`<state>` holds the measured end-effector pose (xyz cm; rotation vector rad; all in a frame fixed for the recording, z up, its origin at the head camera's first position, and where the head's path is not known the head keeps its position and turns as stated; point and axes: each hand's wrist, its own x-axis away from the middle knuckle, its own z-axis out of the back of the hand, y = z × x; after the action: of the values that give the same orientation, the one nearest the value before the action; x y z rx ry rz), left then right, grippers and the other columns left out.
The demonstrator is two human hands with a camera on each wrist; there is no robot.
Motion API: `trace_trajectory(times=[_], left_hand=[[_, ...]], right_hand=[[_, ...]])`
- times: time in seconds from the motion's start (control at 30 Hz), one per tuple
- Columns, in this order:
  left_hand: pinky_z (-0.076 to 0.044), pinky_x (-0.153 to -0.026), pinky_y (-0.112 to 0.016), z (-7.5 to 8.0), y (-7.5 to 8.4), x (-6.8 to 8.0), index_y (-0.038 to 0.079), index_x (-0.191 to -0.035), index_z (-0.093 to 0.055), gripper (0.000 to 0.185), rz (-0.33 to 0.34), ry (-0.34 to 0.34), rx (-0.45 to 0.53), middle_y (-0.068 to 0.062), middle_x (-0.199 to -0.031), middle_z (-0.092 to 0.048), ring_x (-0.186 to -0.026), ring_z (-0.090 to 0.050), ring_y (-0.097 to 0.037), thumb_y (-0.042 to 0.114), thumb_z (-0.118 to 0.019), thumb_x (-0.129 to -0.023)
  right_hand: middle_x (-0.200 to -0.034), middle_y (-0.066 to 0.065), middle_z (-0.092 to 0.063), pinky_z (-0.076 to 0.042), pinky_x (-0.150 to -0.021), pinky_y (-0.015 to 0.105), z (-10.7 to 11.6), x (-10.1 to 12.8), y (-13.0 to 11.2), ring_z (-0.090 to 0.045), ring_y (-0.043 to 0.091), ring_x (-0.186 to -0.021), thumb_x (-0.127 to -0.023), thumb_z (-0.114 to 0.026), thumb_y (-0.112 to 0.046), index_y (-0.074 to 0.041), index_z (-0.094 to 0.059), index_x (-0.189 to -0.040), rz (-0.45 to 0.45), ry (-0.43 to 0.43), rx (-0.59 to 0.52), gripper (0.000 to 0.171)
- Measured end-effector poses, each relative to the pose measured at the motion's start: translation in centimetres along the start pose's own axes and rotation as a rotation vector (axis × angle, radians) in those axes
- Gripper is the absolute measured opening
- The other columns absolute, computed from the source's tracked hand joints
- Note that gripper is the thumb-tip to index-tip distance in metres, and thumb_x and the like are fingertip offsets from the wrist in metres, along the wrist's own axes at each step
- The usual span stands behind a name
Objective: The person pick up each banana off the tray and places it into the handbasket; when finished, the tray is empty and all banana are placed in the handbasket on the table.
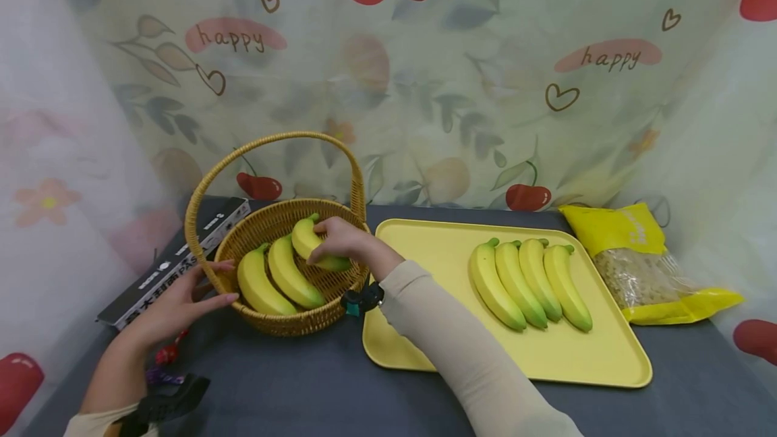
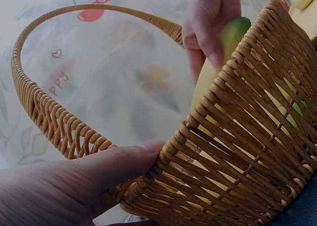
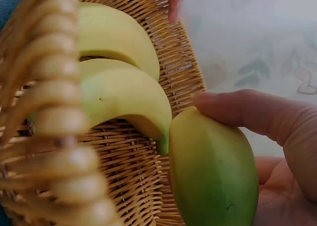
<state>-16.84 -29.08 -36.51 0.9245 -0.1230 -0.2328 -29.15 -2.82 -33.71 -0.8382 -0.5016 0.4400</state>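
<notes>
While the left hand [image 1: 182, 299] rests with straight fingers against the outer left wall of the wicker basket [image 1: 285, 319], near the tabletop's front-left corner, nothing is gripped in it; the left wrist view shows its thumb pressed flat on the weave below the rim. Just right of it, the right hand [image 1: 340, 238] reaches over the basket's right rim and curls its fingers and thumb round a banana [image 1: 312, 245], which lies inside the basket at its far right side. Two more bananas [image 1: 276, 278] lie side by side in the basket to the left of the held one, tips touching it in the right wrist view. Further right, a yellow tray [image 1: 546, 369] sits on the dark tabletop [image 1: 291, 390], carrying four bananas [image 1: 528, 282] in a row. Toward the right edge lies a yellow bag [image 1: 643, 261]. Near the back-left corner, behind the basket, lies a dark box [image 1: 176, 258].
</notes>
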Motion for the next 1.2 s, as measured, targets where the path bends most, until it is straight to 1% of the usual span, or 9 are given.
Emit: trace_trajectory(times=[0.13,0.23,0.3,0.37,0.53,0.73,0.97,1.1,1.2], left_hand=[[-0.043,-0.096,-0.059,0.0,0.1,0.0,-0.004,-0.137,-0.033,0.055,-0.001,0.001,-0.001,-0.03,-0.144,-0.029,-0.128,-0.032,-0.054,0.023,-0.056,-0.094],[-0.043,-0.096,-0.06,0.0,0.1,0.0,-0.004,-0.137,-0.033,0.055,-0.002,0.0,-0.001,-0.03,-0.144,-0.029,-0.128,-0.032,-0.054,0.023,-0.056,-0.094],[-0.042,-0.096,-0.06,0.0,0.1,0.0,-0.004,-0.137,-0.033,0.055,-0.001,-0.001,-0.002,-0.03,-0.144,-0.029,-0.128,-0.032,-0.055,0.023,-0.056,-0.094],[-0.042,-0.096,-0.06,0.0,0.1,0.0,-0.004,-0.137,-0.033,0.055,-0.001,-0.002,0.0,-0.03,-0.144,-0.029,-0.128,-0.032,-0.055,0.023,-0.056,-0.094],[-0.043,-0.096,-0.06,0.0,0.1,0.0,-0.004,-0.137,-0.033,0.055,-0.003,0.002,-0.001,-0.03,-0.144,-0.029,-0.127,-0.033,-0.055,0.023,-0.056,-0.094],[-0.044,-0.095,-0.059,-0.1,0.1,0.0,-0.004,-0.137,-0.034,0.054,-0.013,0.0,0.005,-0.031,-0.144,-0.029,-0.127,-0.033,-0.055,0.022,-0.056,-0.094],[-0.044,-0.095,-0.058,-0.1,0.2,-0.1,-0.005,-0.137,-0.033,0.055,-0.018,0.002,0.0,-0.031,-0.143,-0.029,-0.127,-0.033,-0.054,0.022,-0.056,-0.094],[-0.044,-0.096,-0.059,-0.1,0.2,0.0,-0.005,-0.137,-0.033,0.056,-0.012,0.003,0.002,-0.031,-0.144,-0.029,-0.127,-0.033,-0.055,0.022,-0.056,-0.094],[-0.042,-0.096,-0.06,-0.1,0.3,0.1,-0.004,-0.137,-0.033,0.056,-0.003,0.003,0.005,-0.031,-0.145,-0.028,-0.128,-0.032,-0.055,0.024,-0.056,-0.094]], right_hand=[[-0.137,0.011,-0.049,-0.045,-0.072,0.02,-0.2,-0.2,-0.2,-0.053,0.014,-0.093,-0.076,-0.076,-0.012,-0.004,-0.041,-0.14,0.005,-0.009,0.037,0.073],[-0.142,0.01,-0.044,-0.048,-0.088,0.024,-0.3,-0.1,-0.2,-0.052,0.018,-0.115,-0.077,-0.076,-0.014,-0.005,-0.038,-0.142,-0.007,-0.028,0.033,0.075],[-0.147,0.008,-0.038,-0.044,-0.101,0.03,-0.4,0.0,0.0,-0.043,0.021,-0.129,-0.079,-0.074,-0.015,-0.005,-0.035,-0.143,-0.021,-0.041,0.004,0.076],[-0.151,0.006,-0.032,-0.039,-0.108,0.036,-0.3,0.1,0.2,-0.034,0.022,-0.137,-0.081,-0.073,-0.017,-0.006,-0.033,-0.144,-0.032,-0.045,-0.024,0.076],[-0.15,0.006,-0.033,-0.042,-0.106,0.039,0.1,0.6,0.7,-0.036,0.024,-0.136,-0.084,-0.069,-0.017,-0.006,-0.034,-0.144,-0.017,-0.047,-0.104,0.07],[-0.151,0.008,-0.032,-0.044,-0.104,0.039,1.0,2.1,1.3,-0.042,0.025,-0.132,-0.086,-0.067,-0.017,-0.007,-0.035,-0.144,0.054,-0.073,-0.192,0.066],[-0.153,0.003,-0.029,-0.036,-0.11,0.043,2.7,5.7,2.4,-0.031,0.026,-0.139,-0.087,-0.066,-0.018,-0.015,-0.029,-0.147,0.147,-0.096,-0.273,0.07],[-0.152,0.003,-0.03,-0.036,-0.11,0.044,3.7,7.9,3.7,-0.03,0.026,-0.14,-0.087,-0.066,-0.017,-0.017,-0.029,-0.147,0.195,-0.063,-0.289,0.07],[-0.153,0.005,-0.028,-0.037,-0.109,0.045,4.5,9.5,5.1,-0.03,0.028,-0.14,-0.086,-0.067,-0.018,-0.015,-0.028,-0.147,0.23,-0.033,-0.286,0.072]])
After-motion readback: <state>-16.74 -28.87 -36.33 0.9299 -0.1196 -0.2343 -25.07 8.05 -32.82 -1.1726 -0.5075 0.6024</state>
